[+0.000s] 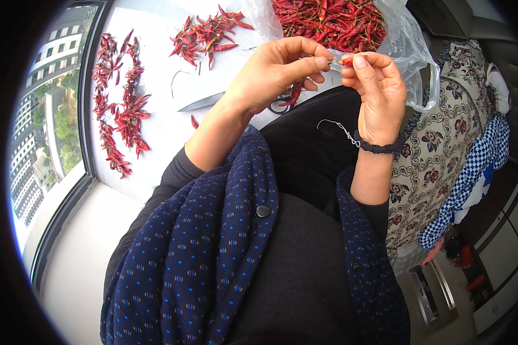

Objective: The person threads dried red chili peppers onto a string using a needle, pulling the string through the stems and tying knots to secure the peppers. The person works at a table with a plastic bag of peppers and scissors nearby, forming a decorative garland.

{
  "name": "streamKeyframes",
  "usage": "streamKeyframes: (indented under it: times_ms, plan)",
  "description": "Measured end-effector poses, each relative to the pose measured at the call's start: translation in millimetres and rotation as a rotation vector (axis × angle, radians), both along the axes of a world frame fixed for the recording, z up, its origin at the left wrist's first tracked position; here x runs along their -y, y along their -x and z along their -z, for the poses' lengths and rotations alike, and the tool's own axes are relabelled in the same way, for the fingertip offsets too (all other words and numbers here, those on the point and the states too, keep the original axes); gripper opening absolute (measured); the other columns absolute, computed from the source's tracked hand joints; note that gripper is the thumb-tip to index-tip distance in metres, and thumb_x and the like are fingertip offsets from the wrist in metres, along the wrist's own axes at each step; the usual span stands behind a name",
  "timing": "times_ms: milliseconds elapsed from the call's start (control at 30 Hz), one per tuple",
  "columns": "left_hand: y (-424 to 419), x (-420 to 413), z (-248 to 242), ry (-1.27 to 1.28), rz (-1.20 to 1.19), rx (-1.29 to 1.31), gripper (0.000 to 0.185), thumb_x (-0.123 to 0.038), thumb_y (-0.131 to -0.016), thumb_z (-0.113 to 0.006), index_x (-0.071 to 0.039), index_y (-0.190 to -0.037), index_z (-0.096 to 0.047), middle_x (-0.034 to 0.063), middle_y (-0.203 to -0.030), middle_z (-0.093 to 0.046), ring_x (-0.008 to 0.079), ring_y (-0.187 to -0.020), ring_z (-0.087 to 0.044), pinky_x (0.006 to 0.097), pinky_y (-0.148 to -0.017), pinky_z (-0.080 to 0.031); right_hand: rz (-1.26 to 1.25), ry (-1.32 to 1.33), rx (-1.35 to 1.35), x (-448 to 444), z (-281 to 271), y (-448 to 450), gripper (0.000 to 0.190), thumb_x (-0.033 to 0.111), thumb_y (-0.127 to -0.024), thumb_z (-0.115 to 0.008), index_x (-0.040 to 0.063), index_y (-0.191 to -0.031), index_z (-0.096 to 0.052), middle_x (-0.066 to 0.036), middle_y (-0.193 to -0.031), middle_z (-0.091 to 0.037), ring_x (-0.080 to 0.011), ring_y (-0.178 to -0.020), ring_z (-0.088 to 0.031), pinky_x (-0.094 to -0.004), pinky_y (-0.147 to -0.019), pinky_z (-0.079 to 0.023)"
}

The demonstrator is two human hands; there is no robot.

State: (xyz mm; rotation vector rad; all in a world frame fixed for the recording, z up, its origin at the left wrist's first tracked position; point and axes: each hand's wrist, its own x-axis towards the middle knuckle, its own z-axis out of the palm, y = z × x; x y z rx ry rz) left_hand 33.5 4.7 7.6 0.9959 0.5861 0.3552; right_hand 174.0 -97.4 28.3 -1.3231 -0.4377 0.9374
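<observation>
My left hand (285, 64) pinches thumb against forefinger; what lies between the tips is mostly hidden. A dark red dried chili pepper (294, 93) hangs below its curled fingers. Close beside it, my right hand (373, 82) grips a brighter red chili (349, 61) between thumb and forefinger, and its pale stem points to the left fingertips. A thin twisted wire (343, 129) with a hooked end dangles by the right wrist, next to a black scrunchie (382, 145). Under the left forearm lies a pointed metal blade (203, 102); black scissor-like handle loops (280, 105) show past the hand.
Beyond the hands, a clear plastic bag (408, 51) holds a large heap of dried chilies (328, 21). A smaller pile (209, 36) and long chili strings (131, 99) lie on the white surface (159, 129) by the window (90, 86). Flower-patterned upholstery (427, 172) is at right.
</observation>
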Motion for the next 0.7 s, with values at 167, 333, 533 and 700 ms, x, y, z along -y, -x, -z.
streamKeyframes:
  times_ms: [167,333,533,700]
  plan:
    - [-0.2,-0.5,-6.2,-0.2,0.059,-0.171,0.017,-0.018,-0.087,-0.064,-0.004,-0.095,-0.064,-0.0028,-0.075,-0.061,0.0035,-0.065,-0.056,0.0174,-0.057,-0.044,-0.029,0.002,0.01,0.3,-2.5,0.7,0.014,0.005,-0.086,-0.063,-0.001,-0.095,-0.055,-0.011,-0.087,-0.066,-0.0138,-0.074,-0.065,-0.0243,-0.067,-0.053]
    - [-2.0,0.2,-3.7,-0.312,0.073,-0.14,0.015,-0.019,-0.088,-0.063,-0.005,-0.093,-0.063,-0.0051,-0.074,-0.058,0.0019,-0.065,-0.052,0.0164,-0.055,-0.041,-0.096,0.028,0.117,0.6,-0.9,0.7,0.014,0.002,-0.083,-0.065,-0.001,-0.095,-0.057,-0.01,-0.088,-0.066,-0.0136,-0.077,-0.065,-0.0239,-0.071,-0.053]
    - [-7.5,5.3,5.5,-0.175,-0.006,-0.179,0.014,-0.018,-0.089,-0.06,-0.005,-0.092,-0.062,-0.0036,-0.074,-0.058,0.0035,-0.062,-0.051,0.0176,-0.053,-0.041,-0.016,0.04,0.704,3.4,9.0,18.0,0.012,0.0,-0.077,-0.069,0.002,-0.085,-0.061,-0.005,-0.086,-0.068,-0.0101,-0.078,-0.065,-0.0231,-0.071,-0.052]
    - [-14.9,6.2,19.8,0.783,-0.086,0.194,0.014,-0.013,-0.09,-0.056,0.0,-0.095,-0.057,0.0034,-0.08,-0.058,0.0064,-0.065,-0.05,0.0172,-0.054,-0.042,0.162,-0.12,0.472,-4.7,12.4,17.4,0.017,-0.008,-0.08,-0.064,-0.003,-0.093,-0.055,-0.017,-0.096,-0.065,-0.0182,-0.083,-0.065,-0.0287,-0.076,-0.055]
